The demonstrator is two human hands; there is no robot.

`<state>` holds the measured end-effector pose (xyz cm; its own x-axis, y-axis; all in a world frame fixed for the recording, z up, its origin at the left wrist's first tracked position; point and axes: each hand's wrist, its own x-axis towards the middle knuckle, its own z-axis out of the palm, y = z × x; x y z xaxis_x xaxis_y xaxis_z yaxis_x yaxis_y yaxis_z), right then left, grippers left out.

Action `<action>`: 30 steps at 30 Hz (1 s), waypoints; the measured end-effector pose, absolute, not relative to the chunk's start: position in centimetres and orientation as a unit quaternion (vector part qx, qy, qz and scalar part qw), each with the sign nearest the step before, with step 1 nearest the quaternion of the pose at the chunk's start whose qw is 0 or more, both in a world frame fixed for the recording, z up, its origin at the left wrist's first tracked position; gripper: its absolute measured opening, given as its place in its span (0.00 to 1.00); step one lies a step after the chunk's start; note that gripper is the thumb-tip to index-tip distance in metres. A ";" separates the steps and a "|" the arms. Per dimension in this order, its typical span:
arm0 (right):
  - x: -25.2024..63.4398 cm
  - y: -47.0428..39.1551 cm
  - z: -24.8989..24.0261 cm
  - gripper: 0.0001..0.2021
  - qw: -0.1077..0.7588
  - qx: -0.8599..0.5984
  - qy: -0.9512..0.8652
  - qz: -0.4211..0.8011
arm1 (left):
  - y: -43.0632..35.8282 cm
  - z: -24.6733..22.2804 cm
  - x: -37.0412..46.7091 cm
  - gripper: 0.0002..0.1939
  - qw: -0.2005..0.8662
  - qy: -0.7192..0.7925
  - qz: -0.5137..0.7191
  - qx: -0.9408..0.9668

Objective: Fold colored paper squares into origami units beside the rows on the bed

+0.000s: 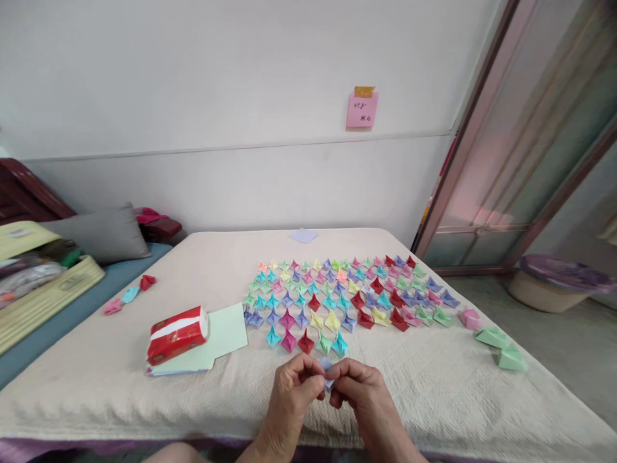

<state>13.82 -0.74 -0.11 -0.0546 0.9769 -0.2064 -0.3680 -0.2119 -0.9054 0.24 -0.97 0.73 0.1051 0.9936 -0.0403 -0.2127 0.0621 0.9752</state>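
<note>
Between my two hands, low in the middle of the head view, is a small folded piece of pale lilac paper point(326, 364). My left hand point(296, 389) pinches its left side between thumb and fingers. The right side is pinched in the same way by my right hand point(359, 386). My fingers cover much of the piece, so its full shape is hidden. Just beyond the hands stand rows of small folded paper boats point(314, 302) in many colours, with a dark red boat point(305, 341) and a cyan boat point(340, 344) among the nearest.
A red tissue pack point(177, 334) lies on light green paper sheets point(226, 331) at left. A lilac square sheet point(303, 236) lies near the wall. Larger folded papers point(511, 357) sit at the right edge of the cream cloth point(434, 392). A pink note point(362, 110) is taped up.
</note>
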 end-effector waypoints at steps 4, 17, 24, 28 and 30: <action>13.9 -0.7 -0.2 0.05 0.524 -0.437 -0.353 0.640 | -0.8 0.6 0.4 0.01 0.600 0.422 0.520 0.437; 14.0 -0.9 0.5 0.12 0.534 -0.405 -0.411 0.618 | -0.7 1.2 0.4 0.08 0.600 0.403 0.536 0.438; 14.8 -1.1 1.6 0.09 0.465 -0.452 -0.531 0.545 | -1.1 1.8 0.3 0.11 0.606 0.396 0.524 0.449; 15.2 -1.0 1.3 0.14 0.450 -0.427 -0.529 0.580 | -1.2 2.0 0.1 0.11 0.606 0.393 0.527 0.447; 15.3 -0.9 1.3 0.15 0.450 -0.404 -0.524 0.600 | -1.2 2.1 0.1 0.12 0.605 0.399 0.527 0.444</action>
